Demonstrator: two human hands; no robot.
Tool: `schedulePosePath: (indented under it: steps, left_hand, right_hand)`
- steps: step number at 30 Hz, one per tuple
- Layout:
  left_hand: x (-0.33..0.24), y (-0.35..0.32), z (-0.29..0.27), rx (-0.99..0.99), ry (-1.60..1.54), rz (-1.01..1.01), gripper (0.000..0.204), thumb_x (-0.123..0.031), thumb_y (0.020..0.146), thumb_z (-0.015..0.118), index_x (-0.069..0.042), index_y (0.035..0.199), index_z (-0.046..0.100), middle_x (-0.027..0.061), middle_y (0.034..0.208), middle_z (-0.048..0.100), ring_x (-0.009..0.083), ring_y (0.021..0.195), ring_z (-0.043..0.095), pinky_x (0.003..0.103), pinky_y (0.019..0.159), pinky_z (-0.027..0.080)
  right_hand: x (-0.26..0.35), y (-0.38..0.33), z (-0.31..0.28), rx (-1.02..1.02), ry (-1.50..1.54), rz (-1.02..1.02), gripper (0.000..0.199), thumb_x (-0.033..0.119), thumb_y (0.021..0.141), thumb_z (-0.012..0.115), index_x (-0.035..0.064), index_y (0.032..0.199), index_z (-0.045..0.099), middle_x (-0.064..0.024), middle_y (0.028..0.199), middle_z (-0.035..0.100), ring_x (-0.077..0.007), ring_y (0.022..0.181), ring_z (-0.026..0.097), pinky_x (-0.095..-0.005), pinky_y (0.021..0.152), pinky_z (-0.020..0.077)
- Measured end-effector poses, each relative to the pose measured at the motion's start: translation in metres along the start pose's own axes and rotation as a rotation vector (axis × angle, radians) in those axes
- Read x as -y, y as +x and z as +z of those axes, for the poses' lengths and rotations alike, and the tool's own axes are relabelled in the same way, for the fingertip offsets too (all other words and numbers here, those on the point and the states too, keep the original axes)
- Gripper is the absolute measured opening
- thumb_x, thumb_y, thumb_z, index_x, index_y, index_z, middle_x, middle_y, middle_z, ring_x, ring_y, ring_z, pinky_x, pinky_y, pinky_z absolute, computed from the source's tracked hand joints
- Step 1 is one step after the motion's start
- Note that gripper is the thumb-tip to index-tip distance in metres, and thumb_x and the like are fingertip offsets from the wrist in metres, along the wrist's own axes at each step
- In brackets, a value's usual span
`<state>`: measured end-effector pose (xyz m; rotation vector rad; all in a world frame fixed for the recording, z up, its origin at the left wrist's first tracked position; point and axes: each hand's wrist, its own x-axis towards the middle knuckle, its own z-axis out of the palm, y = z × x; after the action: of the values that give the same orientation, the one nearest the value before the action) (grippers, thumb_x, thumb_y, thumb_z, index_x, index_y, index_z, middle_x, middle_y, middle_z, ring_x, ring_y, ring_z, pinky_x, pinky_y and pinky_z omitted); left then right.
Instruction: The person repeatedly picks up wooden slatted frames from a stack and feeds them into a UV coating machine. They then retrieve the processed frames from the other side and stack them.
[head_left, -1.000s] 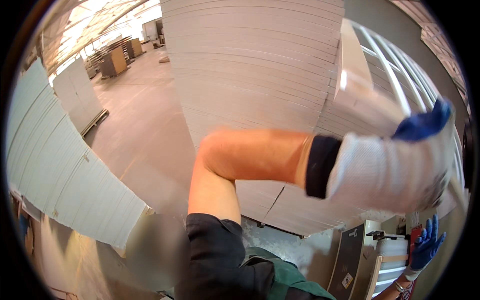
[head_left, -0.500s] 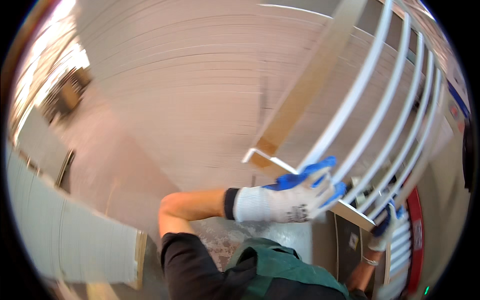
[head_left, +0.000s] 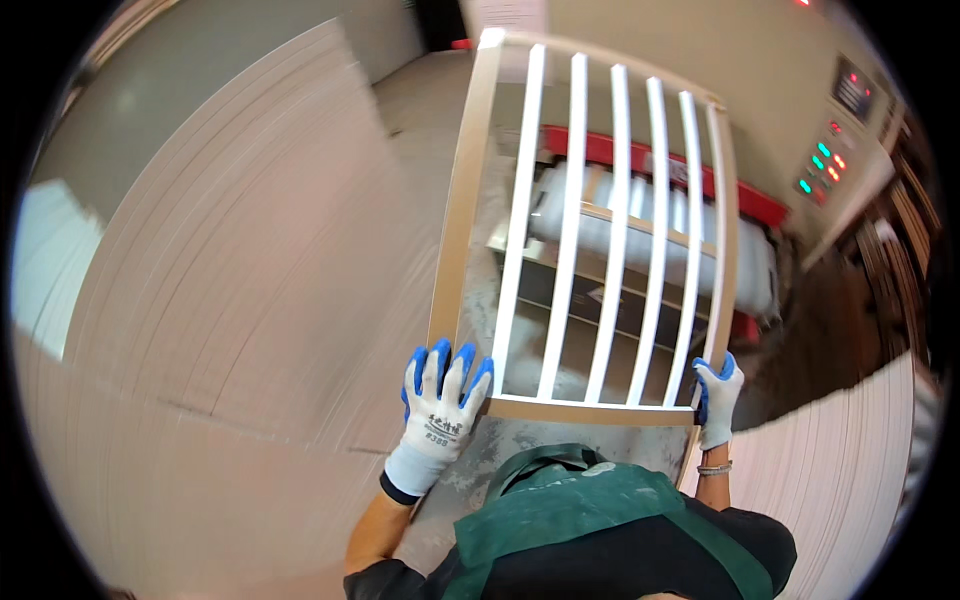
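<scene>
A rectangular wooden slatted frame (head_left: 463, 200), with brown outer rails and several white slats (head_left: 603, 255), stretches out in front of my body. My left hand (head_left: 436, 405), in a white glove with blue fingertips, grips its near left corner, fingers laid over the rail and thumb hidden. At the near right corner, my right hand (head_left: 720, 395), gloved alike, is wrapped round the rail. The frame's near edge lies just ahead of my green apron (head_left: 600, 510). Between the slats the floor and a machine show through.
Tall stacks of pale boards stand on the left (head_left: 250, 260) and at the lower right (head_left: 830, 470). Beyond the frame is a roller machine with a red bar (head_left: 765, 203). A control panel (head_left: 822, 165) with lit buttons and brown boards (head_left: 895, 250) are at the right.
My view and body have turned right, toward the roller machine. The slatted frame, tilted off to the right before, now extends straight ahead, held at both near corners.
</scene>
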<state>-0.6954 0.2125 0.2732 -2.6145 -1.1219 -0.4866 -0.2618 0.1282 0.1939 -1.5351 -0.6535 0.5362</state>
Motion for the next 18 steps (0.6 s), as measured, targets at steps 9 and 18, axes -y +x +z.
schedulePosePath:
  steps: [9, 18]
  left_hand:
    - [0.058, 0.051, 0.073, 0.293, -0.294, 0.164, 0.072, -0.018, 0.072, 0.082, -0.004, 0.138, 0.057, 0.0135, 0.12, 0.061, 0.0425, 0.138, 0.041, 0.065, 0.118, 0.023]
    - [0.068, 0.095, 0.121, 0.39, -0.263, 0.33, 0.069, -0.025, 0.075, 0.078, -0.002, 0.137, 0.058, 0.0195, 0.121, 0.063, 0.0362, 0.135, 0.048, 0.063, 0.12, 0.021]
  right_hand:
    - [0.018, -0.01, 0.02, -0.134, -0.427, 0.166, 0.028, 0.008, 0.077, 0.079, -0.0015, 0.102, 0.069, -0.0062, 0.073, 0.068, -0.0123, 0.054, 0.062, -0.0295, 0.047, 0.0495]
    - [-0.016, -0.008, 0.019, -0.25, -0.569, 0.306, 0.034, 0.021, 0.073, 0.08, 0.0005, 0.098, 0.07, -0.0141, 0.084, 0.073, -0.0262, 0.071, 0.072, -0.0382, 0.067, 0.0578]
